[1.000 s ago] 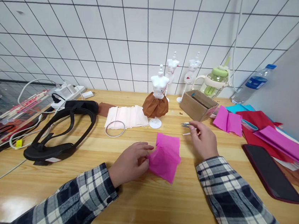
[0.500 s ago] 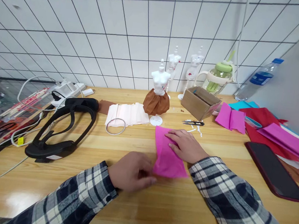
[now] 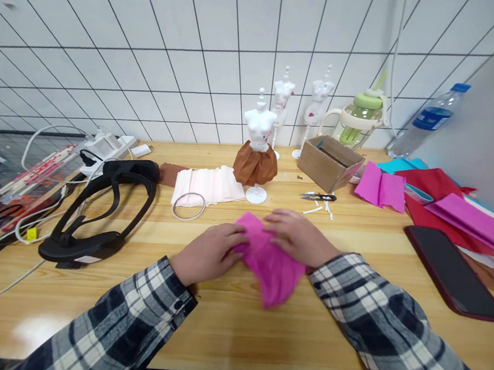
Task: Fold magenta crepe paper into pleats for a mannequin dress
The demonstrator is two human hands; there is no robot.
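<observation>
A magenta sheet of crepe-like material (image 3: 273, 270) lies crumpled and slanted on the wooden table, between my two hands. At its upper left edge, my left hand (image 3: 211, 252) pinches the sheet between thumb and fingers. My right hand (image 3: 301, 238) rests over the upper right part with fingers bent on the sheet; motion blurs it somewhat. Just beyond stands a small white dress form (image 3: 259, 127) wearing a puffy brown skirt (image 3: 255, 164). Left of that are a pleated pale pink strip (image 3: 211, 186) and a thin ring (image 3: 189, 206).
Thread snips (image 3: 318, 197) lie among white scraps near a cardboard box (image 3: 329, 164). A phone (image 3: 456, 274) and coloured sheets (image 3: 431, 198) occupy the right side. On the left sit a black headset strap (image 3: 103, 211) and cables. A cup (image 3: 362, 117) and bottle (image 3: 430, 122) stand behind.
My left hand has moved up and taken the sheet's left edge. The magenta sheet, flat before, is now turned and crumpled. My right hand stays on it, shifted slightly left.
</observation>
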